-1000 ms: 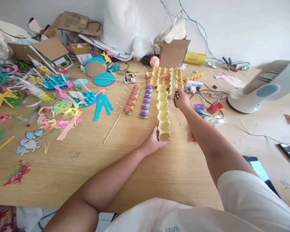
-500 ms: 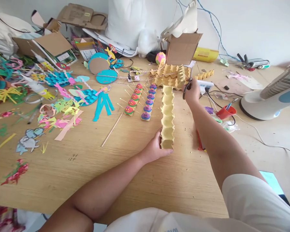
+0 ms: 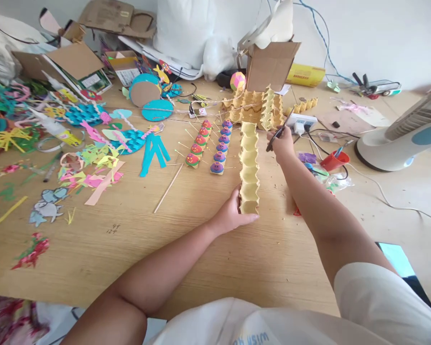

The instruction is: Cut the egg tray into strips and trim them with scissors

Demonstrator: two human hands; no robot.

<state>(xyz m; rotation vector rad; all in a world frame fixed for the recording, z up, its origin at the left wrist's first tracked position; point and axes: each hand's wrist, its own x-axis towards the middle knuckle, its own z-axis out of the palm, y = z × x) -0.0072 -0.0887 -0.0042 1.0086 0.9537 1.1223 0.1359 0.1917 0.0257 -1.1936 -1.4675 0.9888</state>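
Note:
A long yellow egg-carton strip (image 3: 249, 165) with its cups facing up lies lengthwise before me. My left hand (image 3: 235, 211) grips its near end, thumb and fingers around the sides. To the right of its far end, my right hand (image 3: 283, 143) is closed on dark scissors (image 3: 278, 132), blades pointing away from me. Just beyond is a shorter egg-carton strip (image 3: 267, 109), resting on an egg-carton tray (image 3: 244, 106). Left of the long strip stand two rows of painted cups with faces, one purple and blue (image 3: 221, 147), the other red and green (image 3: 198, 143).
Blue paper strips (image 3: 154, 153) and a thin stick (image 3: 168, 188) lie left of the painted rows. Paper scraps (image 3: 93, 165) and a glue bottle (image 3: 55, 128) crowd the left side. At right are a red cup (image 3: 332, 161), a power strip (image 3: 301, 120) and a fan (image 3: 398, 139).
My right hand has drawn back a little towards me with the scissors, whose blades now show more clearly. The left hand keeps its grip on the long strip. The view has shifted slightly.

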